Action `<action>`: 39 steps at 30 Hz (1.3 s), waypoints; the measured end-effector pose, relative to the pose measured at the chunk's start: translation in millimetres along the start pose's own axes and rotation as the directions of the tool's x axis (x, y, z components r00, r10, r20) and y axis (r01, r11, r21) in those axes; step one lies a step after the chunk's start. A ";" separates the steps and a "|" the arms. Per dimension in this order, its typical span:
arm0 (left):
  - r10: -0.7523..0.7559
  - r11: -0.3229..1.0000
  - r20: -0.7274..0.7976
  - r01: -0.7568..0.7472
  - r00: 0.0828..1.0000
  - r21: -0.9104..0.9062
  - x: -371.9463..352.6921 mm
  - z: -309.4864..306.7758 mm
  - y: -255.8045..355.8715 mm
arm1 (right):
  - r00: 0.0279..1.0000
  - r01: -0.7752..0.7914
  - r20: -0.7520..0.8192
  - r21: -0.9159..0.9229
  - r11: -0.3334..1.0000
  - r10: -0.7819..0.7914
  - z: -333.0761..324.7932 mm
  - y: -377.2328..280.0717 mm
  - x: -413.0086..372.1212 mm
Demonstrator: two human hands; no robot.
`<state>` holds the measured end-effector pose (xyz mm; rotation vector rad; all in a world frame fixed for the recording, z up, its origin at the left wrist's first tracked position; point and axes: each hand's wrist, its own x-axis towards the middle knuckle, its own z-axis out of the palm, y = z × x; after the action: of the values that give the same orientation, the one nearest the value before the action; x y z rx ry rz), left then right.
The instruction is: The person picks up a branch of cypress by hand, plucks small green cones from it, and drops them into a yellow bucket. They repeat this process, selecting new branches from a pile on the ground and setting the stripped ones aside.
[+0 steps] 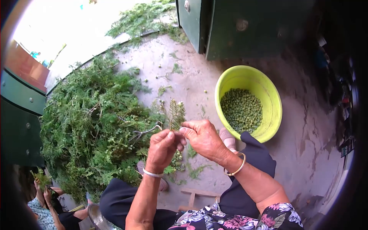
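Between my two hands stands a small evergreen sprig (176, 115) with flat green leaves, its tip pointing away from me. My left hand (163, 149) is closed around the lower end, thumb against the fingers. From the right, my right hand (205, 140) pinches at the sprig's base; its fingertips nearly meet those of the left. Whether a cone sits between the right fingertips is hidden. Just beyond and left of the hands lies a big heap of cut evergreen branches (88, 126). A yellow-green tub (270, 90) right of my hands holds many small green cones (242, 109).
Another person's hands (46, 194) hold a green sprig at the lower left, near a metal bowl (96, 216). A low wooden stool (193, 193) is between my legs. Dark green metal doors (241, 30) stand at the back. Loose leaves and cones dot the concrete floor (184, 76).
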<state>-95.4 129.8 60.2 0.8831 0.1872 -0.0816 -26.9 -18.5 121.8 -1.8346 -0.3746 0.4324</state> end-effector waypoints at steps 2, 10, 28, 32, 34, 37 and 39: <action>-0.027 0.998 0.055 0.031 0.998 -0.056 -12.1 13.6 -0.5 | 0.971 -0.183 0.181 0.143 0.973 0.156 -8.2 -10.5 -0.9; -0.200 0.977 0.047 0.195 0.979 0.085 -31.9 42.4 11.5 | 0.979 -0.149 0.192 0.449 0.881 0.068 -5.2 -8.1 -5.6; 0.022 0.923 -0.166 0.044 0.986 0.382 -29.8 31.0 58.7 | 0.953 0.111 0.287 -0.043 0.993 -0.094 -13.4 -8.1 -8.9; 0.226 0.962 -0.154 -0.245 0.962 -0.118 -29.4 7.7 84.4 | 0.977 0.157 0.166 -0.116 0.981 -0.137 -22.3 -2.9 -11.6; 0.214 0.976 -0.391 -0.211 0.895 0.051 -27.1 2.7 89.1 | 0.988 0.097 0.128 -0.103 0.990 -0.084 -26.8 -3.6 -11.1; 0.071 0.978 -0.303 -0.007 0.950 0.207 -31.1 -18.9 50.3 | 0.998 -0.028 -0.052 0.057 0.998 0.031 -35.7 -4.1 -5.4; -0.186 0.964 -0.322 0.236 0.928 0.123 -37.5 -16.7 14.6 | 0.991 -0.037 -0.130 0.053 0.998 0.044 -38.5 4.0 -3.8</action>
<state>-132.2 151.7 68.4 1.0313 0.5764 -0.1620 -11.9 -53.7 129.0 -1.8129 -0.2351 0.3437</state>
